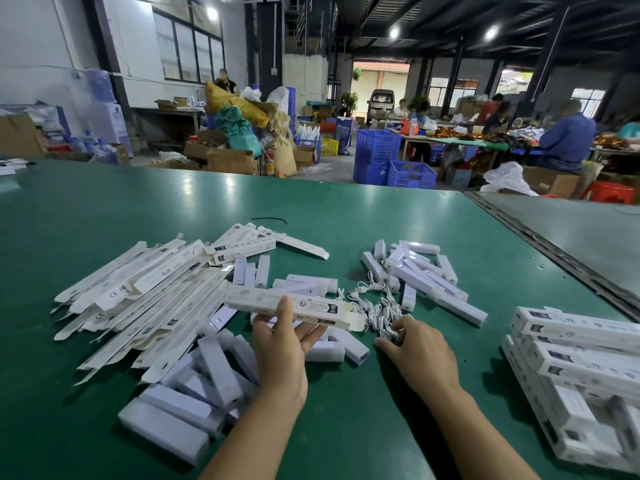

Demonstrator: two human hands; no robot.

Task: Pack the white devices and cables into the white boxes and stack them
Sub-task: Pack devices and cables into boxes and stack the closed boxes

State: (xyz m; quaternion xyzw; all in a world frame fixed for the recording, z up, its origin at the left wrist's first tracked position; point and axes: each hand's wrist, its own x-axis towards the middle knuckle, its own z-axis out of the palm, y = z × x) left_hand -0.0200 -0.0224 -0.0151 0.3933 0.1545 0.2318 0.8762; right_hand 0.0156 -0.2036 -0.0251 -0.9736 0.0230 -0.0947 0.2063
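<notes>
- Both forearms reach in from the near edge over the green bench. The left hand is raised and the right hand is low, palm down.
- Open bench lies beyond the piles and between the forearms. A dark seam runs along the right side.
- The left hand grips a box, thumb on top and fingers beneath, holding it level with its right end flap open.
- The right hand's fingers curl onto the near edge of the cables and pinch them.
- Flat boxes lie left, devices lie far right and near left, and packed boxes are stacked right.
</notes>
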